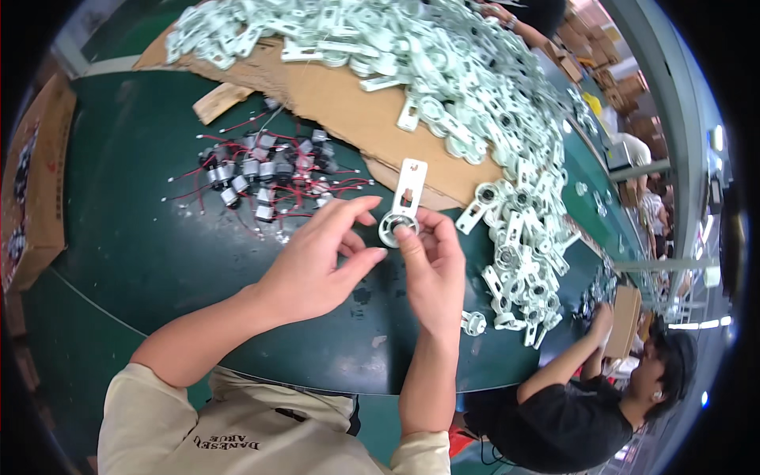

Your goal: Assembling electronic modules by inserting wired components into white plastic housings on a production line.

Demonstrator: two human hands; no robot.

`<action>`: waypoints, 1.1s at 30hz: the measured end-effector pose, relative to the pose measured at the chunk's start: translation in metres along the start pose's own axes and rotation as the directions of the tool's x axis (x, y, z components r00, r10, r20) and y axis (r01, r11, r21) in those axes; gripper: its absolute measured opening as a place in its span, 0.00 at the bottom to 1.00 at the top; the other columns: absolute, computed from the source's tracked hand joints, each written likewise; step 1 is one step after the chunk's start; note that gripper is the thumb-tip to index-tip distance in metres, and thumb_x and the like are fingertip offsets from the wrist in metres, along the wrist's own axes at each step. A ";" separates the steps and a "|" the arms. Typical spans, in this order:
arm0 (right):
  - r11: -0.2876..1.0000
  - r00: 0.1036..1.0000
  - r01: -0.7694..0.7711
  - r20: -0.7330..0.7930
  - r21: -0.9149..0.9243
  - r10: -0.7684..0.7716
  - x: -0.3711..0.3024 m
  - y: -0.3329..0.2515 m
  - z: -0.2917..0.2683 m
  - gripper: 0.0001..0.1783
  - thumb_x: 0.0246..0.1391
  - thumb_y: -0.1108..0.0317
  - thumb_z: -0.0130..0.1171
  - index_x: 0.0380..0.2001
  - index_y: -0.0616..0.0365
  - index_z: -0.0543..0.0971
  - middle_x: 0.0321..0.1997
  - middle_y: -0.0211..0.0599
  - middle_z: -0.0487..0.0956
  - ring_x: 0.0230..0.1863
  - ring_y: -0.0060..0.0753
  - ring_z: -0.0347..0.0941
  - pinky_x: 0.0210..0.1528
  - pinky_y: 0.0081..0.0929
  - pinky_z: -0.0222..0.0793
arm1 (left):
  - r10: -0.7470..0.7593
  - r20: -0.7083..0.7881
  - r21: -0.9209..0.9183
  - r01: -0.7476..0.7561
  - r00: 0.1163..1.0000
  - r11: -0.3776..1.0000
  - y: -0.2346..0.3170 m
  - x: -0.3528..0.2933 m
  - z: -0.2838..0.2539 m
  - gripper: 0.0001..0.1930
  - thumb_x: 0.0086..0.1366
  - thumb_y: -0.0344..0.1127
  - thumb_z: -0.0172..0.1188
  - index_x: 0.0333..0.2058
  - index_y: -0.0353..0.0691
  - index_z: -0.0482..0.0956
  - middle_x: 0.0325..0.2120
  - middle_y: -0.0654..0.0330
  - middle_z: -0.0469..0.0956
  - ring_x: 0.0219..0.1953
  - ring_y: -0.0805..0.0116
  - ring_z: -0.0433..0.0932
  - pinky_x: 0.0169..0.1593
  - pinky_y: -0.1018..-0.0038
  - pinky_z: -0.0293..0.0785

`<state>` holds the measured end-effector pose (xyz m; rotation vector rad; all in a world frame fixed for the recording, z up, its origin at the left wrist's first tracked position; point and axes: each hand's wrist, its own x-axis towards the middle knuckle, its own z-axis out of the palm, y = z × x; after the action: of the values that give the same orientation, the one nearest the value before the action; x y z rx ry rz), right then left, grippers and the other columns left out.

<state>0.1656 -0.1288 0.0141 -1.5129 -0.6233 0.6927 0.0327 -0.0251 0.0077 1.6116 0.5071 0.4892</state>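
Okay, head view: right grip (433,265) clamped on white part (406,208), thumb over the round end, fingers curled at its right side. Slotted flat end sticks out past the fingertips, pointing away from the person. Part sits between both hands, above the surface (340,348). Left grip (313,261): thumb and fingers apart, just left of the round end. Motors (265,169) lie beyond left grip; piled parts (467,119) beyond and right, partly on cardboard (336,95).

Cardboard box (47,186) at left, torn cardboard sheet (336,95) on green table (158,273), co-worker in black (574,423)
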 end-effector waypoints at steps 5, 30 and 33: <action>0.828 0.751 0.096 -0.506 -0.552 -0.425 0.010 -0.004 -0.066 0.26 0.62 0.69 0.60 0.61 0.65 0.68 0.53 0.46 0.73 0.50 0.34 0.74 0.49 0.28 0.72 | 0.196 0.075 0.153 -0.205 0.978 0.967 0.000 0.000 0.004 0.12 0.63 0.22 0.58 0.45 0.35 0.77 0.40 0.56 0.77 0.37 0.67 0.80 0.41 0.73 0.77; 0.329 0.859 0.498 0.406 -0.802 -0.311 0.014 0.012 0.070 0.07 0.54 0.68 0.65 0.36 0.55 0.81 0.37 0.39 0.76 0.40 0.46 0.72 0.41 0.39 0.71 | 0.862 -0.061 0.158 -0.848 0.502 0.505 0.020 -0.031 0.014 0.23 0.61 0.31 0.60 0.56 0.42 0.75 0.56 0.50 0.70 0.41 0.63 0.78 0.42 0.71 0.78; 0.476 0.837 0.547 0.439 -0.689 -0.327 0.015 0.010 0.064 0.08 0.54 0.72 0.65 0.36 0.59 0.77 0.33 0.38 0.76 0.34 0.37 0.72 0.39 0.30 0.69 | 0.841 -0.040 0.161 -0.827 0.540 0.539 0.017 -0.030 0.017 0.21 0.58 0.29 0.62 0.53 0.40 0.77 0.54 0.50 0.71 0.42 0.62 0.78 0.42 0.70 0.78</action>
<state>0.1283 -0.0755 0.0016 -1.9588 -1.6393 0.1517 0.0187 -0.0577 0.0229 1.8984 -0.2348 1.3090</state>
